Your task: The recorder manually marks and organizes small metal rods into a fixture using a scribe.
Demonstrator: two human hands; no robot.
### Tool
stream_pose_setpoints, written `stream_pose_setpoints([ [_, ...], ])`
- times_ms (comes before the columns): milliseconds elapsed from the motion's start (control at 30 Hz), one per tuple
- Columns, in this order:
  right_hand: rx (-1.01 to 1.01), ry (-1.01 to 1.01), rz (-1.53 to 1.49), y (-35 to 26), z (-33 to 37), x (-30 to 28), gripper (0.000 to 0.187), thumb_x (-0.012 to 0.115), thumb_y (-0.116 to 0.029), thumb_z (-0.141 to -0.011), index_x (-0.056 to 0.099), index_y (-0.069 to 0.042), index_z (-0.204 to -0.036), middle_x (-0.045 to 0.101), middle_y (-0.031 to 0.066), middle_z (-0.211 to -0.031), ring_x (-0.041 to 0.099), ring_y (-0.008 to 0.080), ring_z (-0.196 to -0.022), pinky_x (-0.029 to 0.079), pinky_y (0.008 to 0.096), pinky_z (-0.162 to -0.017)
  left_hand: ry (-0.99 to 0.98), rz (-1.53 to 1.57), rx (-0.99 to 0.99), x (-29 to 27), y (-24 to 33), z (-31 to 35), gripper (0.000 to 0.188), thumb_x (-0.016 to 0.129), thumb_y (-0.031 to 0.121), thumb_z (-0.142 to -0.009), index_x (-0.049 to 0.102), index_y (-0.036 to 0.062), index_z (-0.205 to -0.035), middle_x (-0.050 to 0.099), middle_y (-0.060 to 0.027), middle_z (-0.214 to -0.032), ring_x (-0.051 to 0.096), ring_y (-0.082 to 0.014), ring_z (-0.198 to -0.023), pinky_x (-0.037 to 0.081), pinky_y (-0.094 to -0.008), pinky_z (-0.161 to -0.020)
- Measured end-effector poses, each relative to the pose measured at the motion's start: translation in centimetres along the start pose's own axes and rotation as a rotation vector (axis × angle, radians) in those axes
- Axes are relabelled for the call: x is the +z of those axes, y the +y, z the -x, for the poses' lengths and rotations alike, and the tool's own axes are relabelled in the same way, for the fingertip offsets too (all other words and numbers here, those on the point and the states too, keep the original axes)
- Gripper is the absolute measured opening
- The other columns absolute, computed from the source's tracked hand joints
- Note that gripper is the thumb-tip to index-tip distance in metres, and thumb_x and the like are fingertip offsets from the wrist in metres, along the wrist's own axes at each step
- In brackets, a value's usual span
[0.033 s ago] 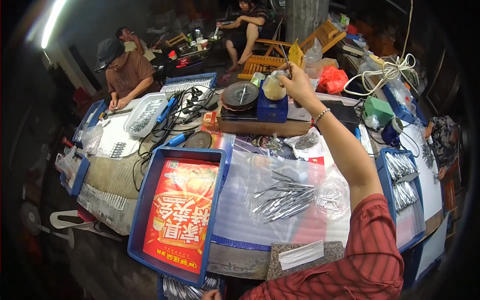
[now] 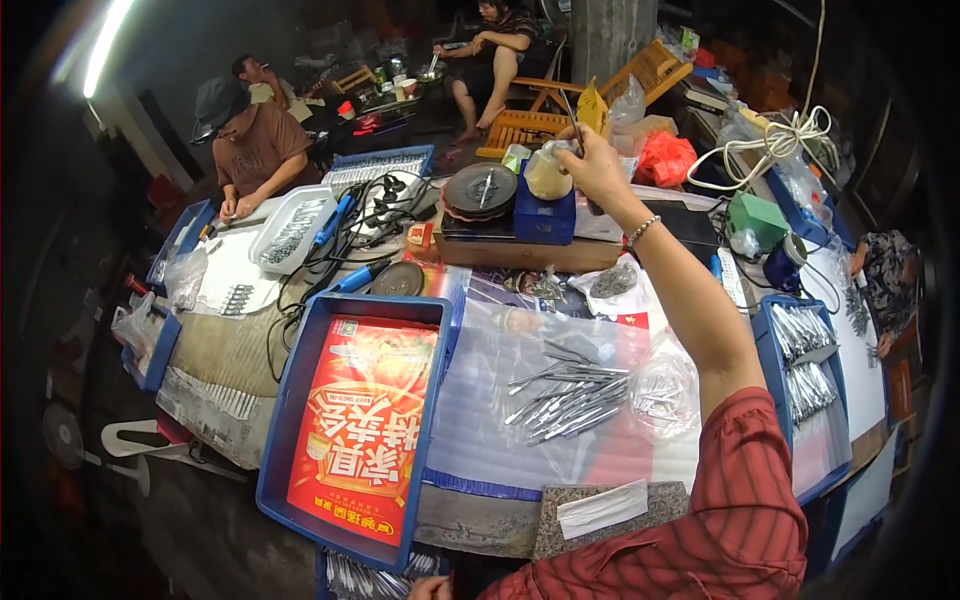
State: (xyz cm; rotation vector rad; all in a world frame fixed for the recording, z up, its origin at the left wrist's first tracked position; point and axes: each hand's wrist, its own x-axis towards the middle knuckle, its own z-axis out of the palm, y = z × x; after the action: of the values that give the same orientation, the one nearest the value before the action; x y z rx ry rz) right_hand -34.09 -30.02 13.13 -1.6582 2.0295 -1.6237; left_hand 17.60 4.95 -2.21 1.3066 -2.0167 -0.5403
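Note:
My right hand [image 2: 597,168] reaches far over the table, fingers closed on a thin dark rod-like tool [image 2: 569,108] pointing up. Its fingertips meet the top of a cream-coloured, rounded bottle [image 2: 547,178], which stands on a blue block [image 2: 545,222]. Only a small part of my left hand [image 2: 432,588] shows at the lower edge, beside a tray of slim metal pieces [image 2: 372,578]; its fingers are mostly cut off. A loose pile of silvery metal pieces [image 2: 568,395] lies on plastic sheeting in front of me, next to a clear bag with more pieces [image 2: 665,393].
A blue tray [image 2: 268,440] with a red printed sheet sits left of the pile. Behind it are a round dark disc [image 2: 480,190], tangled black cables [image 2: 325,250] and a white tub [image 2: 268,240]. Blue bins [image 2: 840,440] stand at right. Co-workers [image 2: 255,150] sit around.
My left hand has shifted slightly to the right at the lower edge. The right hand and its tool stay at the bottle.

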Motion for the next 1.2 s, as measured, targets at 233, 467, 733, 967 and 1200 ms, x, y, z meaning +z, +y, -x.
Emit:
stream_pose_setpoints([
  [233, 0.080, -0.085, -0.064, -0.2, 0.2, -0.8, 0.030, 0.064, -0.015, -0.084, 0.057, 0.001, -0.108, 0.067, 0.0152, -0.081, 0.066, 0.0211, -0.064, 0.050, 0.0324, -0.055, -0.142, 0.839, -0.302, 5.8, 9.2, -15.1, 0.014, 0.054, 0.009, -0.097, 0.057, -0.0025, -0.105, 0.064, -0.0091, -0.091, 0.062, -0.0148, -0.084, 0.052, -0.0305, -0.082],
  [467, -0.016, -0.039, -0.020, 1.0, -0.3, -0.3, 0.029, 0.064, -0.015, -0.082, 0.058, -0.001, -0.107, 0.067, 0.0227, -0.098, 0.065, 0.0385, -0.093, 0.051, 0.0420, -0.082, -0.390, 1.447, -0.594, 20.1, 11.2, -37.6, 0.061, 0.066, 0.025, -0.090, 0.035, 0.0044, -0.138, 0.043, -0.0147, -0.130, 0.049, -0.0320, -0.117, 0.045, -0.0541, -0.091],
  [733, -0.042, -0.069, -0.050, 0.6, -0.3, -1.0, 0.025, 0.062, -0.014, -0.082, 0.059, 0.000, -0.102, 0.067, 0.0233, -0.091, 0.065, 0.0392, -0.090, 0.050, 0.0437, -0.079, -0.525, 1.357, -1.010, 23.8, 11.8, -49.8, 0.072, 0.067, 0.051, -0.084, 0.038, 0.0128, -0.137, 0.037, -0.0220, -0.133, 0.043, -0.0374, -0.115, 0.035, -0.0678, -0.095],
  [967, -0.094, -0.033, -0.114, 1.6, -0.5, -0.5, 0.026, 0.061, -0.012, -0.082, 0.058, 0.002, -0.104, 0.066, 0.0197, -0.089, 0.066, 0.0300, -0.082, 0.050, 0.0359, -0.075, -0.419, 1.353, -0.928, 25.0, 11.4, -51.1, 0.051, 0.063, 0.037, -0.090, 0.047, 0.0077, -0.128, 0.055, -0.0218, -0.119, 0.062, -0.0446, -0.097, 0.051, -0.0618, -0.079],
  [1200, -0.161, -0.009, -0.161, 0.2, -0.5, -2.2, 0.024, 0.060, -0.014, -0.081, 0.059, 0.000, -0.101, 0.064, 0.0189, -0.078, 0.064, 0.0310, -0.073, 0.048, 0.0375, -0.068, -0.284, 1.433, -0.814, 22.9, 13.6, -48.8, 0.056, 0.069, 0.033, -0.087, 0.045, 0.0021, -0.127, 0.054, -0.0209, -0.122, 0.057, -0.0402, -0.108, 0.053, -0.0559, -0.085],
])
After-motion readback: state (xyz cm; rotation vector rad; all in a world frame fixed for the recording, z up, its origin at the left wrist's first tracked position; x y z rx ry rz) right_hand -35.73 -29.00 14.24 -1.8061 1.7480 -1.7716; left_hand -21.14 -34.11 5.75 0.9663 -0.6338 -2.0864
